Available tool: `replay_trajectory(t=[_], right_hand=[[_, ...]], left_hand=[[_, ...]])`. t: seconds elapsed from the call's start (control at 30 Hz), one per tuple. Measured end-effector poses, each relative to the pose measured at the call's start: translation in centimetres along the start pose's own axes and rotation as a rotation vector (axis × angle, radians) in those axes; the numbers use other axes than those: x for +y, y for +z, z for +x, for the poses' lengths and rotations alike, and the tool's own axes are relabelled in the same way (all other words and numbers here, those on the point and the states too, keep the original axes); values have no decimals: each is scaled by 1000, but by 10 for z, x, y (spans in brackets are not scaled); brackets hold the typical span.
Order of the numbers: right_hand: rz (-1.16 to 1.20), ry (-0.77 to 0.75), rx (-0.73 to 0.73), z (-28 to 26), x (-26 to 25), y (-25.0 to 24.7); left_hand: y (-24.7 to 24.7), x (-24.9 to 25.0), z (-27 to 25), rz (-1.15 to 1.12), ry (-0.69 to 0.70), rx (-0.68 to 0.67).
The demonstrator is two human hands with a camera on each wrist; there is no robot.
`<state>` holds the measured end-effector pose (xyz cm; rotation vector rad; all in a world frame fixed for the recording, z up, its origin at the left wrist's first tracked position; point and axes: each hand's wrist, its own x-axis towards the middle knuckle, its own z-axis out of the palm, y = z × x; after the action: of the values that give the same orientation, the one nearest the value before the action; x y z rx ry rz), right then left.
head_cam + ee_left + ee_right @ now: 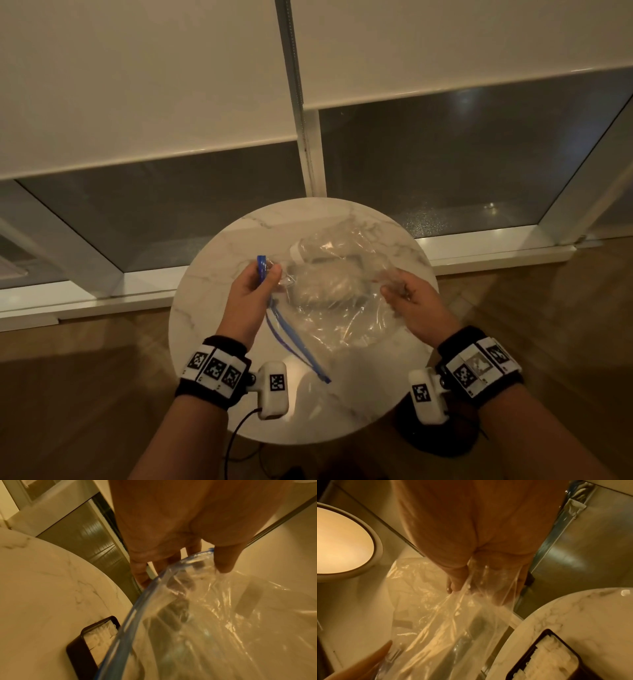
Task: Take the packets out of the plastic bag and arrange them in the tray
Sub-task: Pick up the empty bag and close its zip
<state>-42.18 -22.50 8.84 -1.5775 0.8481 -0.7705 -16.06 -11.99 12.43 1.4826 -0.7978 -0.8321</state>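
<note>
Above a round marble surface (212, 308), a clear plastic bag (342, 308) with a blue zip edge (274, 325) is held up between two hands. The left hand (251, 291) has its grip closed on the zip edge, thumb (224, 559) and fingers (142, 573) pinching it. The right hand (416, 305) has its grip closed on the opposite side, film bunched in its fingers (455, 580). Pale packets (325, 287) show blurred through the film, inside the bag. A dark tray (544, 660) with a white inside stands on the surface, beneath the bag.
</note>
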Motion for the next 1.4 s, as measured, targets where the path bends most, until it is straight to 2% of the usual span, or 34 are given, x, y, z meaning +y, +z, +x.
replay_trajectory(t=[0.13, 0.27, 0.33, 0.43, 0.47, 0.53, 0.57, 0.63, 0.77, 0.87, 0.97, 1.03, 1.1, 1.17, 1.23, 1.3, 1.4], right_hand=[[-24, -34, 85, 5, -5, -15], [-90, -24, 196, 11, -4, -24], [-74, -23, 255, 13, -8, -17], [-57, -44, 433, 14, -8, -8], [-3, -8, 476, 14, -6, -5], [236, 177, 501, 11, 1, 6], [309, 266, 487, 8, 7, 14], [184, 276, 370, -2, 18, 33], [-338, -80, 14, -14, 21, 74], [-411, -203, -42, -7, 18, 96], [-376, -229, 34, 0, 14, 109], [-346, -194, 49, 2, 9, 112], [-273, -47, -1, 5, 3, 114], [-21, 114, 4, 9, 3, 115], [237, 235, 72, 10, 1, 113], [383, 302, 108, 8, 2, 105], [463, 358, 101, -7, 5, 89]], left_hand=[[-14, -1, 2, -58, 29, 52], [-29, -8, 7, -239, -106, 233], [-31, -12, 8, -257, -152, 261], [-32, -16, 9, -309, -172, 291], [-35, -17, 10, -345, -180, 303], [-46, -20, 12, -432, -229, 331], [-52, -23, 14, -485, -264, 344], [-64, -31, 18, -610, -334, 382], [-80, -48, 26, -771, -486, 462], [-85, -52, 26, -820, -510, 456], [-88, -50, 24, -847, -505, 407], [-88, -45, 21, -829, -492, 337], [-88, -39, 17, -823, -470, 268], [-92, -33, 10, -860, -462, 194], [-103, -35, 5, -845, -421, 73], [-113, -47, 4, -589, -372, -107], [-110, -64, 4, -29, -319, -362]])
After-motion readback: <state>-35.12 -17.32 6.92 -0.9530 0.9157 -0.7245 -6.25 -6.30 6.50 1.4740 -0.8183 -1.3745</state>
